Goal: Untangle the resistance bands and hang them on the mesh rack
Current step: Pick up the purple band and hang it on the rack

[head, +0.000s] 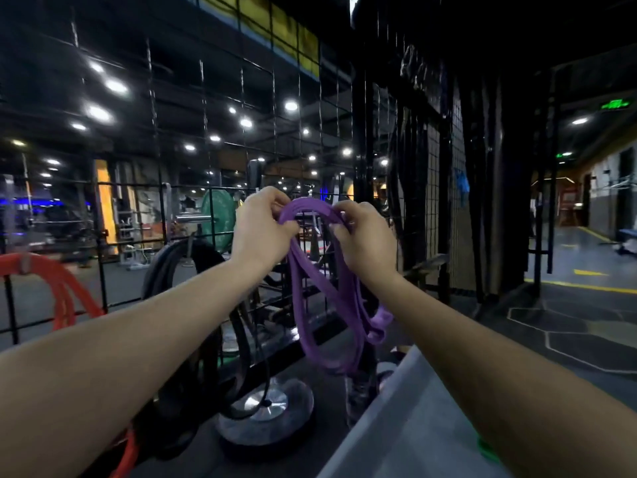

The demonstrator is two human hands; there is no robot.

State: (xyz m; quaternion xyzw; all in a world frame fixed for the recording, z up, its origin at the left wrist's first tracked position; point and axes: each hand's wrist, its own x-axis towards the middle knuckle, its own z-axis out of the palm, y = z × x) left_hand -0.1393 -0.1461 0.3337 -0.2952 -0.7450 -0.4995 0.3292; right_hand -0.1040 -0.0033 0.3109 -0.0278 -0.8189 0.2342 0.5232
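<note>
Purple flat rubber resistance band (312, 298), several loops, held up at the black wire mesh rack (213, 98), top arc at 12 o'clock of both fists. Left hand (262, 225) and right hand (363, 236) each pinch that arc; rest dangles, looks twisted. Orange band (65, 291) at 9 o'clock and black band (165, 267) already hang on rack. Judgement: purple untangled partly, not yet hung.

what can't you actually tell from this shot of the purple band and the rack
Head view only:
- Whether the purple band sits on a hook: the left hand and right hand cover its top.
- How many loops it has, or if it is knotted: strands overlap and blur.
- The orange band: cut off by the left edge.
- The black bands: too dark, partly behind the left forearm.
- The mesh rack: any hooks are too dim to see.
</note>
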